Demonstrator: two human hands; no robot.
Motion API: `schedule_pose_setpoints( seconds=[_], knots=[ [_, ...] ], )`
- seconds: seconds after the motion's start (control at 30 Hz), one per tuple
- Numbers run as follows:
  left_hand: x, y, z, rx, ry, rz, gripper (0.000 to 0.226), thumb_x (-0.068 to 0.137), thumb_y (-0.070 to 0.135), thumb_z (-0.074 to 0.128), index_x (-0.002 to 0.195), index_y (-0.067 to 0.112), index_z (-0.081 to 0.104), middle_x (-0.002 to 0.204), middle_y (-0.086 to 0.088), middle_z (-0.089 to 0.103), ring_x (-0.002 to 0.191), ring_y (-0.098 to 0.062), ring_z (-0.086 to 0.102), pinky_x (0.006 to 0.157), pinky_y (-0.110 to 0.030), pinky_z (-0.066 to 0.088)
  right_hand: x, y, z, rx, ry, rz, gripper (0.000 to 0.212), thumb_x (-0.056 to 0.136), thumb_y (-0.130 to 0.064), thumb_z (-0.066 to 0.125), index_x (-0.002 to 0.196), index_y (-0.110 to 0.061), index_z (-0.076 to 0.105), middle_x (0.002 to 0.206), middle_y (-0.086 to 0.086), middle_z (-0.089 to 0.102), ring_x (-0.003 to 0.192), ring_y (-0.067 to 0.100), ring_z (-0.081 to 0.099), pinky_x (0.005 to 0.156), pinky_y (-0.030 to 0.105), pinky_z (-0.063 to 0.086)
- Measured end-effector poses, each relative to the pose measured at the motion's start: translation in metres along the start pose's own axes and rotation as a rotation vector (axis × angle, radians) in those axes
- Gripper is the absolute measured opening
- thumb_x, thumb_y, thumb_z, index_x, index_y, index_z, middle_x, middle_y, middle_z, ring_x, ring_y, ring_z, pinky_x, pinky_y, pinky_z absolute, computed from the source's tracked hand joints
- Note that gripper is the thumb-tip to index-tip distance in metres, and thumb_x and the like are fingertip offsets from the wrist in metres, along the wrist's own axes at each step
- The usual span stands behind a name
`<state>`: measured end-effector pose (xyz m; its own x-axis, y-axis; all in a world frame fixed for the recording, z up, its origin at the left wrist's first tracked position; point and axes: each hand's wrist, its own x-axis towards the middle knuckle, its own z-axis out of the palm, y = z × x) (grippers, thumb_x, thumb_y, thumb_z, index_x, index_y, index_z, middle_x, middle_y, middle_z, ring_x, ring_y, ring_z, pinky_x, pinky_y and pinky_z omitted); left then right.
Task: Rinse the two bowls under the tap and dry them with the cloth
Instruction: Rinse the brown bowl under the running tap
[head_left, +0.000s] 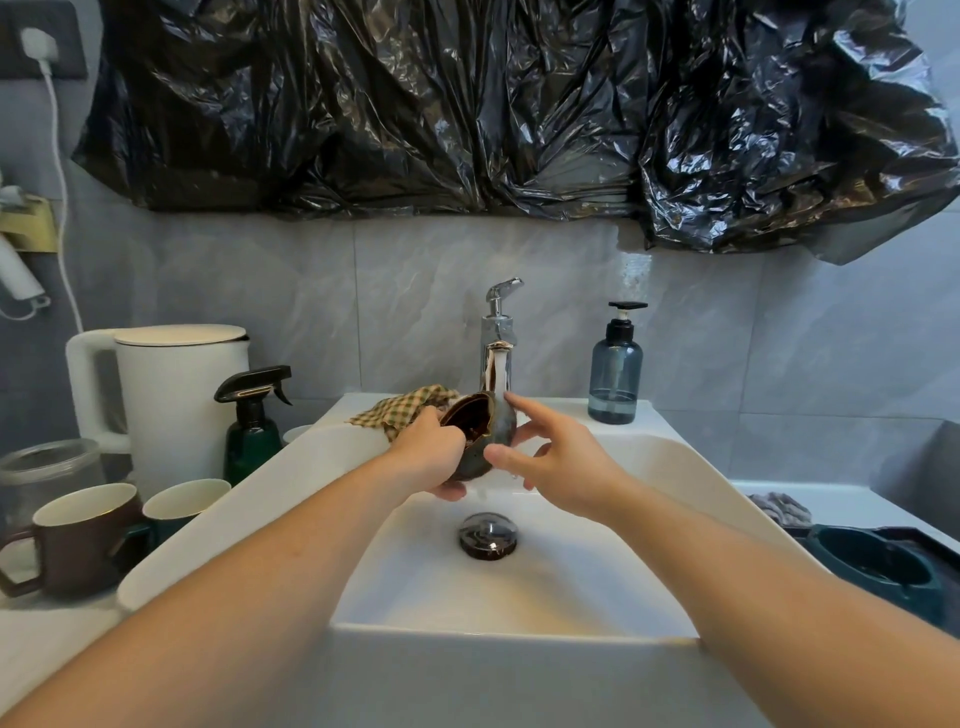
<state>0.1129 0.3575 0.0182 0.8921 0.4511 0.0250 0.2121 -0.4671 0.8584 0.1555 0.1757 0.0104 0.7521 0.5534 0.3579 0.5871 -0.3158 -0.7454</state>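
Bowl (480, 434): tipped under running tap (497, 358), gripped by left hand (431, 457); right hand (550, 457) released beside it. Step: rinsing. Next, likely: cloth (402, 410) behind left hand, for drying.

Head view, down onto sink (675, 467)
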Motion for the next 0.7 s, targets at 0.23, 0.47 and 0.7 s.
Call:
schedule_pose_setpoints(
  seconds=[0.23, 0.47, 0.7],
  knots=[
    [-0.0024, 0.0009, -0.0020, 0.201, 0.045, 0.073, 0.046, 0.107, 0.020, 0.034, 0.151, 0.016, 0.046, 0.112, -0.014, 0.069, 0.063, -0.022, 0.071, 0.051, -0.029, 0.054, -0.0003, 0.0006, -0.0016, 0.010, 0.010, 0.037, 0.068, 0.098, -0.051, 0.060, 0.159, -0.037, 0.032, 0.115, -0.014, 0.066, 0.070, 0.014, 0.069, 0.051, 0.014, 0.046],
    [-0.0051, -0.0013, -0.0056, 0.280, 0.082, 0.140, 0.042, 0.108, 0.035, 0.030, 0.120, 0.012, 0.064, 0.094, -0.016, 0.073, 0.074, -0.032, 0.075, 0.055, -0.034, 0.058, -0.0002, -0.0006, 0.0000, 0.002, -0.003, 0.087, 0.051, 0.105, -0.053, 0.043, 0.153, -0.038, 0.037, 0.117, -0.010, 0.068, 0.075, 0.021, 0.074, 0.049, 0.024, 0.050],
    [-0.0062, -0.0043, -0.0063, 0.264, 0.109, 0.205, 0.064, 0.103, 0.070, 0.022, 0.109, 0.027, 0.070, 0.088, -0.008, 0.071, 0.064, -0.029, 0.075, 0.060, -0.039, 0.065, 0.0008, 0.0033, 0.0002, 0.008, -0.015, 0.188, 0.052, 0.107, -0.055, 0.031, 0.149, -0.026, 0.044, 0.115, -0.005, 0.070, 0.073, 0.015, 0.071, 0.049, 0.023, 0.048]
  ],
)
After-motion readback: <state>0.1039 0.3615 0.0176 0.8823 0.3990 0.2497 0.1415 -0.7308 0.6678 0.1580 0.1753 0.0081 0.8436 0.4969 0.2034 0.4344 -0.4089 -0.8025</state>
